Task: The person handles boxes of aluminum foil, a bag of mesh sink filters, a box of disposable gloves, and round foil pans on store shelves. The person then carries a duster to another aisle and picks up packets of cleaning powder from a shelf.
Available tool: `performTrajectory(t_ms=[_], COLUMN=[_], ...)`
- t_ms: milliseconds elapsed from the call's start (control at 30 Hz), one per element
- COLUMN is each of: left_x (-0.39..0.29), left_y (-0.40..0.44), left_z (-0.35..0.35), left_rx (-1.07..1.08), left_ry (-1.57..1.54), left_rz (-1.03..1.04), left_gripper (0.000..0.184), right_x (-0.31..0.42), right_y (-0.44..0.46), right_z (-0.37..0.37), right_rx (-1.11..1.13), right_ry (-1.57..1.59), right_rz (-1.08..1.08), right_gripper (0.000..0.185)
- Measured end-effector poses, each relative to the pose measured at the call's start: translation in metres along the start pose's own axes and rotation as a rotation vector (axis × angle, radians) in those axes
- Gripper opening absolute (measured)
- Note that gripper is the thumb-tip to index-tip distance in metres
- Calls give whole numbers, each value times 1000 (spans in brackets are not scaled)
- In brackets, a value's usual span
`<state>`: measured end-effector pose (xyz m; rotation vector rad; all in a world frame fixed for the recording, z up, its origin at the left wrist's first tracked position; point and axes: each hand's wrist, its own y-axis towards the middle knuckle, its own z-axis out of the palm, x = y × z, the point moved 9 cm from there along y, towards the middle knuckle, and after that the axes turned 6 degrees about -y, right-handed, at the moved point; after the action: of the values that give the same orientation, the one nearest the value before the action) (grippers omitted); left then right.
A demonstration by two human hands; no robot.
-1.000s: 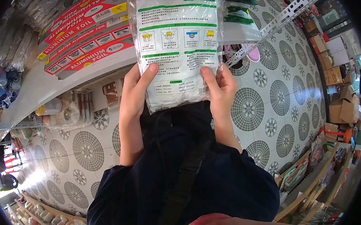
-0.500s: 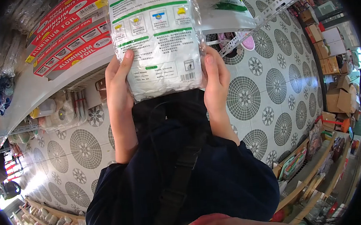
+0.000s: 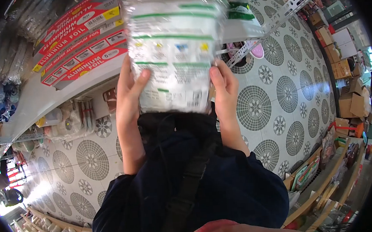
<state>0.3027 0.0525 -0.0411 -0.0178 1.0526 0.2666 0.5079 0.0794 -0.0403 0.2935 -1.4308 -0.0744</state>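
Between my two hands is a flat, clear-wrapped plastic packet (image 3: pixel 172 78), white with green stripes, small printed pictures and a barcode near its lower right corner. Its green top edge reaches the upper border of the view, and the print is partly blurred. My left hand (image 3: pixel 130 92) grips the left side, thumb lying on the printed face. On the opposite edge, my right hand (image 3: pixel 225 85) is closed, with the thumb along the side. What the packet contains cannot be made out.
Red aluminium foil boxes (image 3: pixel 82 45) are stacked on a white shelf (image 3: pixel 25 105) at left. Green packets (image 3: pixel 240 11) lie on a shelf beyond my right hand, beside a perforated metal post (image 3: pixel 274 25). Cardboard boxes (image 3: pixel 349 100) line the right side; wooden racks (image 3: pixel 325 188) stand lower right.
The packet and both hands have come lower in view and slightly right, so the packet's green top now shows. Both hands keep their hold on it.
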Motion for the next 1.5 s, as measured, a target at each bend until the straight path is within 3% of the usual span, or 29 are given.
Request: performTrajectory(t_ms=[167,267,467,567,600,667,700,800,900,1333,1400,1433,1500], left_x=[14,20,17,28,39,26,28,25,29,45,43,49,54], left_y=[-3,-4,-4,3,2,-8,-9,-14,-17,-14,-15,-11,3], left_z=[2,2,3,2,2,54,65,93,105,106,104,97,86], left_rx=[109,146,114,-2,-50,526,525,730,755,662,646,639,484], left_ry=[156,131,91,-236,-299,-1126,-1310,-1653,-1695,-1658,-1561,-1188,-604], left_rz=[31,-62,-65,-168,-264,-524,-628,-764,-846,-882,-841,-656,-369], left_gripper=[56,55,54,52,59,68,73,66,65,64,65,67,54], right_x=[3,0,-12,2,15,24,24,29,31,34,30,28,17], right_y=[6,5,1,-3,0,-1,-3,-7,-9,-11,-12,-11,-7], right_z=[-5,-8,-15,-7,6,8,8,9,9,9,6,4,-5], right_rx=[-79,-98,-87,-93,98,104,109,58,45,-14,-17,-17,-51], right_ry=[101,114,11,162,258,189,167,8,-32,-110,-153,-178,29], right_rz=[-8,-3,46,95,-35,-104,-139,-203,-237,-297,-313,-325,-283], right_gripper=[21,20,36,50,63,65,58,44,29,17,25,29,48])
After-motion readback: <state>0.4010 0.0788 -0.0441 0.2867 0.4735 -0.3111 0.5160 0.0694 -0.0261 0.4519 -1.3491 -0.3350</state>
